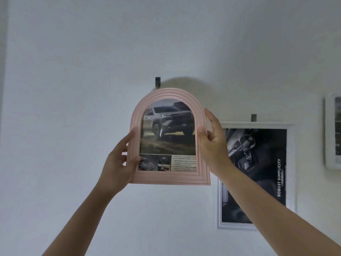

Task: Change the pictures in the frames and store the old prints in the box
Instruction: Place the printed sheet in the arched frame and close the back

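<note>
A pink arched picture frame (166,179) is held up in front of a white wall, just below a dark wall hook (157,82). Inside it is a print of a grey pickup truck (168,124) with small photos and text along the bottom. My left hand (118,163) grips the frame's lower left side, thumb on the front. My right hand (212,139) grips the right side, thumb on the front rim and fingers behind. The box is not in view.
A white rectangular frame (258,124) with a dark car-interior print hangs on a second hook (253,117) to the right, partly behind my right arm. Another white frame (330,133) shows at the right edge. The wall to the left is bare.
</note>
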Motion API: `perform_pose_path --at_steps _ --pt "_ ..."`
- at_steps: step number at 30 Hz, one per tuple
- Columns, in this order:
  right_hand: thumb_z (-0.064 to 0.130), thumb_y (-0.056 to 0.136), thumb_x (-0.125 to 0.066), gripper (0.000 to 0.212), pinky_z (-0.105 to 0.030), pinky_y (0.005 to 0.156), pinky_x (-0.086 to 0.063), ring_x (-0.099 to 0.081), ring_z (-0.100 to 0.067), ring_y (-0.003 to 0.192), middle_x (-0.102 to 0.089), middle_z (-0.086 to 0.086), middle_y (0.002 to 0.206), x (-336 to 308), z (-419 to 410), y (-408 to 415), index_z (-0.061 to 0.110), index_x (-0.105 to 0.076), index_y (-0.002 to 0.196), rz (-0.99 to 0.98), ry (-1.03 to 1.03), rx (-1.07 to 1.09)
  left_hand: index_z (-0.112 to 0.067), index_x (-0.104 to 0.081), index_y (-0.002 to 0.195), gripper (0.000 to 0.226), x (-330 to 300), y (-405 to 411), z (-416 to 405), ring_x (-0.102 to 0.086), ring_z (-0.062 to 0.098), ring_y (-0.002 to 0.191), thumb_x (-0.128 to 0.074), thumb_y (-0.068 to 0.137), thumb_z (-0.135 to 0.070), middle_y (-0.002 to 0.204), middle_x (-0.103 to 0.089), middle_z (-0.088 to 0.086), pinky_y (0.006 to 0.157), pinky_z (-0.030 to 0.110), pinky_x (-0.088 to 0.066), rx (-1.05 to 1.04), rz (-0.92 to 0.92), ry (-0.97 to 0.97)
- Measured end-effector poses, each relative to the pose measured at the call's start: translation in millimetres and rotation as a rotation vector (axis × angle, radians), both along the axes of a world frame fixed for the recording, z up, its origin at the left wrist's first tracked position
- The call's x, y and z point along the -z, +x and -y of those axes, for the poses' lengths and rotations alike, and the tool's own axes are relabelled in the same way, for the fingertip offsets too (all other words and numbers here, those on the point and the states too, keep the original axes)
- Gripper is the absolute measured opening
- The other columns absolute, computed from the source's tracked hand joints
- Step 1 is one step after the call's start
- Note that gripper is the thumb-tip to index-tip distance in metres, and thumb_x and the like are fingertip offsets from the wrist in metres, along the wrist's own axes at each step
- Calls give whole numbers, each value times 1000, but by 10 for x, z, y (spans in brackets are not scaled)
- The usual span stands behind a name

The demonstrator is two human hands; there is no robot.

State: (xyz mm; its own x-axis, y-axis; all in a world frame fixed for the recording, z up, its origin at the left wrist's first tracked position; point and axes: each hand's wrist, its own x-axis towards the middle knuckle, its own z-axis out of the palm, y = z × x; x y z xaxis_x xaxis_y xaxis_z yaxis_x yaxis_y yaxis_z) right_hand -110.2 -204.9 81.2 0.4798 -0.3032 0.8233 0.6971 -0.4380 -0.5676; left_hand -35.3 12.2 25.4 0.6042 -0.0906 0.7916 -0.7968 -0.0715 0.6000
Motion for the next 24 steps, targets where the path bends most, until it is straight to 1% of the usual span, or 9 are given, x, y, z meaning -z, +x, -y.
perform_pose_path --at_steps 2,4,6,7,10,17,20,22,24 --pt "11 99 -43 47 -16 36 -28 -27 -4 35 -34 10 45 -151 -28 133 28 -35 142 19 -12 8 -40 -37 137 63 -162 109 -20 -62 18 81 -59 87 -9 101 -58 -9 53 17 -51 -30 24 5" --pt "9 98 -43 47 -16 37 -29 -29 -4 35 -42 -8 55 -244 -71 237 26 -35 142 27 -33 20 -38 -37 137 62 -265 199 -53 -62 17 81 -58 87 -7 97 -58 -12 50 16 -50 -60 35 3" --pt "8 98 -43 46 -16 38 -31 -33 -5 37 -48 -29 74 -278 -109 334 26 -36 140 19 -53 16 -37 -37 136 61 -297 288 -92 -62 18 80 -57 88 -6 94 -58 -11 49 16 -49 -85 33 -6" --pt "8 98 -43 46 -15 38 -32 -33 -5 37 -49 -32 78 -280 -127 373 26 -36 139 13 -57 5 -37 -37 136 61 -292 333 -111 -62 20 81 -56 88 -6 95 -58 -8 50 17 -48 -97 27 -7" --pt "8 98 -43 47 -14 39 -31 -35 -4 36 -46 -18 66 -250 -151 491 25 -35 141 7 -87 -7 -37 -36 137 62 -231 426 -151 -62 24 85 -56 87 -5 105 -57 3 50 16 -47 -117 15 -3" --pt "12 97 -47 49 -11 42 -32 -38 -3 37 -40 8 55 -68 -107 629 26 -34 142 19 -97 20 -45 -34 136 64 -117 547 -108 -62 15 84 -52 89 -5 110 -60 1 52 16 -50 -155 48 -8" --pt "12 96 -49 48 -9 45 -35 -43 0 41 -42 12 57 67 -94 647 25 -36 140 23 -92 56 -47 -33 136 64 -23 589 -49 -61 6 86 -50 90 -6 110 -55 -2 68 20 -55 -168 65 -23" --pt "11 95 -50 48 -10 48 -37 -47 0 46 -48 10 62 218 -82 668 23 -39 139 43 -105 95 -43 -29 140 65 79 617 1 -53 11 105 -51 90 -9 112 -46 -12 84 35 -54 -213 83 -29" --pt "12 94 -52 46 -10 54 -40 -52 -1 57 -57 7 75 398 -57 701 24 -42 137 73 -118 146 -37 -29 143 67 202 654 37 -46 19 115 -52 89 -5 110 -41 -24 87 37 -52 -233 108 -40"
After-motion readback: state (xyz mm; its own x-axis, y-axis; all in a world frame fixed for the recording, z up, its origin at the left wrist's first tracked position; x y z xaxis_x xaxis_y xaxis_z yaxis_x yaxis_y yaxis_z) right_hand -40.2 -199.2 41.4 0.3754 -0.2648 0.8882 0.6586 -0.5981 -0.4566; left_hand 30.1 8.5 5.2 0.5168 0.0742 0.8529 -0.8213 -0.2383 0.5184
